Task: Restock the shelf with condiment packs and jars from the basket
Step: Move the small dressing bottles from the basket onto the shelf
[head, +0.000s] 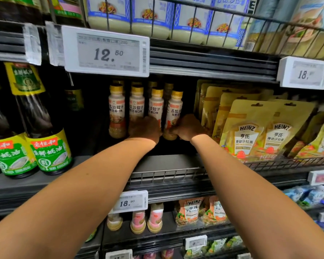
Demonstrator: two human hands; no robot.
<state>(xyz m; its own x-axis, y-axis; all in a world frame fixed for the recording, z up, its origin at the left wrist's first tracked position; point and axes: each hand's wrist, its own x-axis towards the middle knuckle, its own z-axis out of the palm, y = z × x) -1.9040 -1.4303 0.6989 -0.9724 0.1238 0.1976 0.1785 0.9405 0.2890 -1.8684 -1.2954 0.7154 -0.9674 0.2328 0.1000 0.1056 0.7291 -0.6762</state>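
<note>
Several small dressing bottles with gold caps stand in a row deep on the middle shelf [168, 161]. My left hand [145, 128] wraps around the lower part of the two middle bottles [155, 105]. My right hand [188, 128] grips the base of the rightmost bottle [174, 111]. The leftmost bottle [117, 109] stands untouched. More bottles stand behind them in the dark. The basket is out of view.
Yellow Heinz pouches [247, 135] hang close to my right hand. Tall dark sauce bottles [45, 135] stand at the left. A big price tag [107, 52] hangs from the shelf above. Jars fill the top shelf; more bottles and pouches sit on the shelf below.
</note>
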